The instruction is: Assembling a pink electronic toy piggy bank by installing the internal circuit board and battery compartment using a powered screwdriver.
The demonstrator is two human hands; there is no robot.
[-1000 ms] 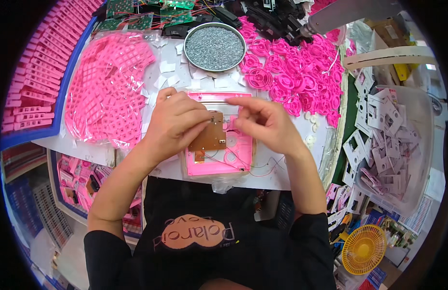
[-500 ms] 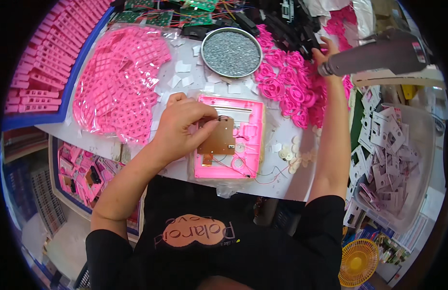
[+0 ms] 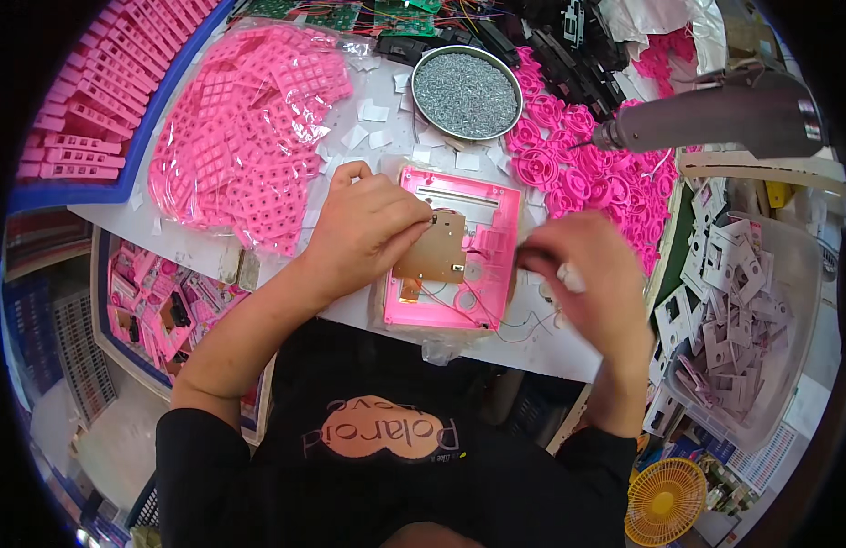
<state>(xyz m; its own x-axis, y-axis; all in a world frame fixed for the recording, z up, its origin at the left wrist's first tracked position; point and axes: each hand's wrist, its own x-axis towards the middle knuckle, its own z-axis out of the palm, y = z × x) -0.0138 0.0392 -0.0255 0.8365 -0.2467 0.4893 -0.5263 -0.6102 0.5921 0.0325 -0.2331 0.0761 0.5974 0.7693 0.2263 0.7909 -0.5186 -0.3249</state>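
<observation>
Black long sleeves; apparently pushed up

Bright, even overhead light; right hand (image 3: 587, 274) motion-blurred, fisheye edges bend and darken.

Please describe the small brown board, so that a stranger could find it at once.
Find the round metal dish of grey screws at the table's far side. Just below it lies a pink plastic frame. The brown board rests on that frame under the left hand, the only brown piece among pink parts.
</observation>
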